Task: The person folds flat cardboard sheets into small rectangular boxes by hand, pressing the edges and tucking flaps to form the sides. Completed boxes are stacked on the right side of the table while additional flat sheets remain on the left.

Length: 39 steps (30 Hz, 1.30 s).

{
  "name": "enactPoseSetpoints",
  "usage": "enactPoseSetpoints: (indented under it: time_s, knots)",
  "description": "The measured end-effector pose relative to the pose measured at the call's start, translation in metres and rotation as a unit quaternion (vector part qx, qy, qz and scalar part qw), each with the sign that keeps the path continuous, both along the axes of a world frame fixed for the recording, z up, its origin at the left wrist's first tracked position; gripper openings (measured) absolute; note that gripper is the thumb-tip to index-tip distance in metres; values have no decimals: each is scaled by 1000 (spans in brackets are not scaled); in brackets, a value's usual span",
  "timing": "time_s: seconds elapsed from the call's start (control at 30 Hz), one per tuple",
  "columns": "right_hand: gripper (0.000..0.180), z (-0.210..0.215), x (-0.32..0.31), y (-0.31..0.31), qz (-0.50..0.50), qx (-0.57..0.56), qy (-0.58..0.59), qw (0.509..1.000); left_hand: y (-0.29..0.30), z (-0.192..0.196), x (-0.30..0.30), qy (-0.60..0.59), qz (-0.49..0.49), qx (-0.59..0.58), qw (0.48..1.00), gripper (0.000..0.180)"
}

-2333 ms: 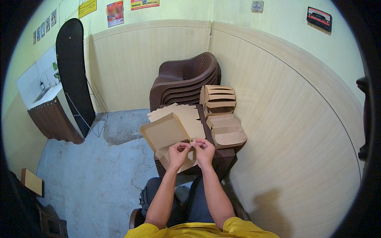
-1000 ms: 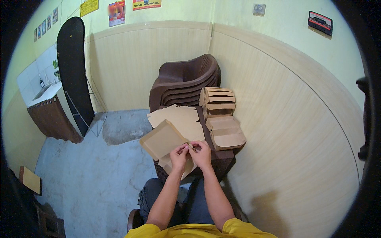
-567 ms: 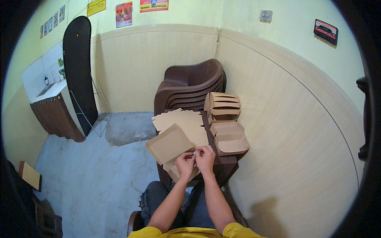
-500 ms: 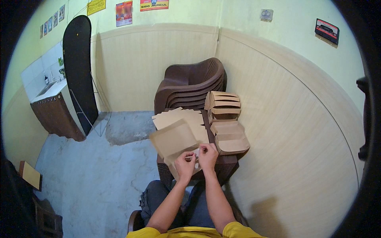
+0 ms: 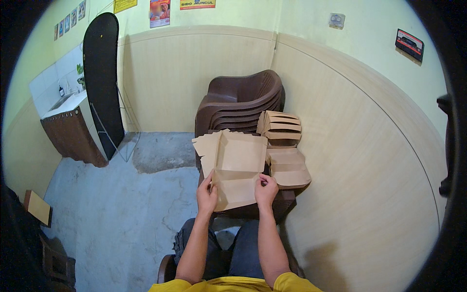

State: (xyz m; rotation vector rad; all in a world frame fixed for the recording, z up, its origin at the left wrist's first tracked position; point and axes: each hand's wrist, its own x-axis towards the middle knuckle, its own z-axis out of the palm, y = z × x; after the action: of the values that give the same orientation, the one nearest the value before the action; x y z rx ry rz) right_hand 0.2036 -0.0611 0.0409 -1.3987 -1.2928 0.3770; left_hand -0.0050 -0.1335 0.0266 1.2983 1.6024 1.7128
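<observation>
An opened-out brown cardboard box [image 5: 239, 155], creased across its middle, lies before me over a stack of flat cardboard blanks [image 5: 206, 150]. My left hand [image 5: 207, 197] grips its left edge by the crease, thumb and fingers closed on the card. On the opposite edge, my right hand [image 5: 266, 190] pinches the card with curled fingers. A dark brown plastic surface [image 5: 243, 212] shows beneath the box. To the right, close to my right hand, rests a folded cardboard box [image 5: 289, 169] with its lid open.
Beyond it sit several nested cardboard boxes [image 5: 281, 127]. Stacked brown plastic chairs [image 5: 238, 100] stand behind the cardboard, near the panelled wall [image 5: 360, 146]. An upright black ironing board [image 5: 101, 87] leans beside a sink counter [image 5: 73, 104] at far left.
My hands have moved apart from a close pinch over the cardboard to its two side edges. The box has turned straighter and spread open. The view has shifted slightly.
</observation>
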Motion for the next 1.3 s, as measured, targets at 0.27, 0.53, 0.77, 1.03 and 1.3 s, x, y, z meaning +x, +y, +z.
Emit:
enactPoseSetpoints:
  time_s: [0.27,0.53,0.77,1.03,1.3]
  knots:
    - [29,43,-33,-40,77,15,-62,995,-6,18,21,129,1,111,985,57]
    - [16,53,-59,-35,264,-135,287,911,-14,41,41,65,-2,95,993,38]
    - [12,39,-51,-31,306,-107,242,915,-12,45,38,8,57,82,995,21]
    - [15,25,-50,-34,354,-119,203,905,-11,42,34,-20,96,81,992,18]
    - [14,8,-57,-36,308,-105,139,935,-13,38,24,-2,95,36,995,21]
